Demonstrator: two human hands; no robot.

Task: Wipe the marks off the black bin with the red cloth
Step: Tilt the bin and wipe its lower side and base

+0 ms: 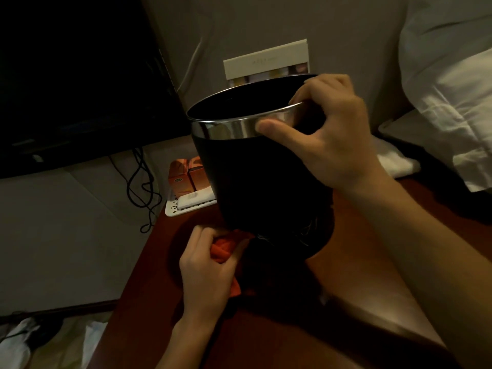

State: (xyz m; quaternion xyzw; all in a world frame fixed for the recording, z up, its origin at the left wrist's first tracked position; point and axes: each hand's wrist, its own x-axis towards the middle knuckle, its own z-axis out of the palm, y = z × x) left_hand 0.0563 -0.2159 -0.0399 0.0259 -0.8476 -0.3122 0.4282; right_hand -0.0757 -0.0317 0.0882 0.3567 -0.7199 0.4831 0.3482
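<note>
The bin (255, 182) stands tilted on the red-brown table (359, 262), its open top turned up and leftward. The right hand (335, 134) grips its silver rim (234, 129), thumb outside. The left hand (205, 265) clutches the cloth (222, 249) against the bin's lower side. Orange boxes (186, 174) sit on a white tray (173, 209) behind.

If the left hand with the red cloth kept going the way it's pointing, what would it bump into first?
Most likely the lower side of the black bin. The left hand grips the red cloth just beside the bin's base, knuckles aimed up and right toward it, though depth is hard to judge.
</note>
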